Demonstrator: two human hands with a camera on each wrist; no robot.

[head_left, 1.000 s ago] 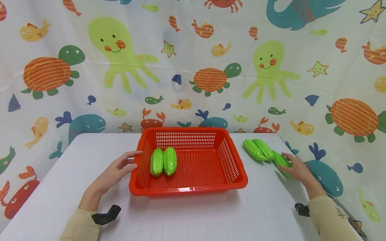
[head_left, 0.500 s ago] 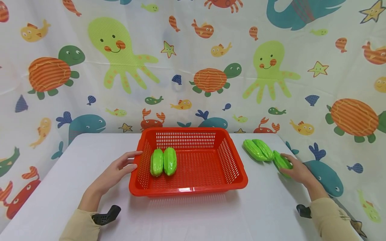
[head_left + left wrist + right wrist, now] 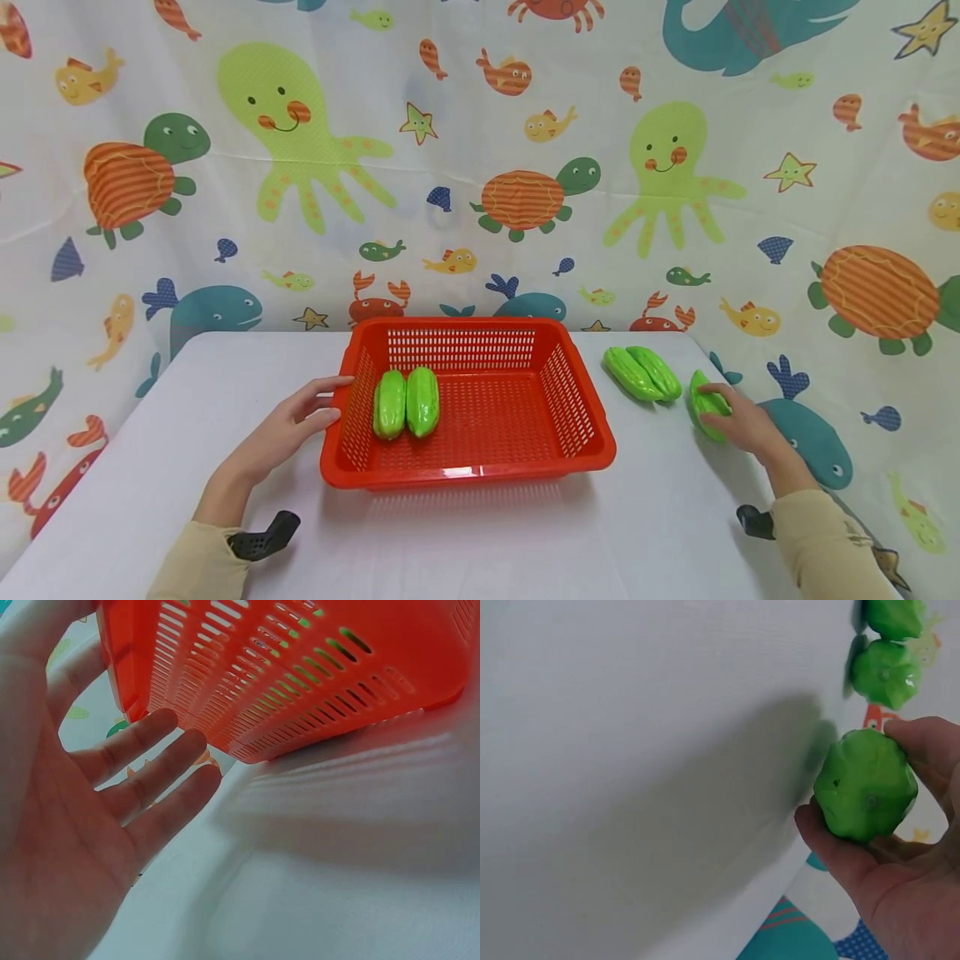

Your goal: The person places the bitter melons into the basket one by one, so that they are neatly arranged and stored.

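My right hand [image 3: 742, 421] grips a bright green ribbed gourd [image 3: 707, 407] at the right side of the table. In the right wrist view the thumb and fingers stand round the gourd [image 3: 864, 787], whose blunt end faces the camera. Its shadow falls on the table beside it. My left hand [image 3: 288, 425] is at the left side of a red plastic basket [image 3: 468, 473], fingertips at the rim. The left wrist view shows those fingers [image 3: 161, 776] spread and loosely straight, near the slotted wall. Inside the basket, two similar gourds [image 3: 423, 402] lie side by side on the left.
Two more green gourds [image 3: 643, 373] lie touching each other on the white table [image 3: 480, 550], between the basket and my right hand. A curtain [image 3: 450, 108] printed with sea animals hangs behind the table. The table's right edge runs close to my right hand.
The gourd in my right hand has shifted slightly right, away from the pair beside it, and turned a little. My left hand, the basket and its contents stay put.
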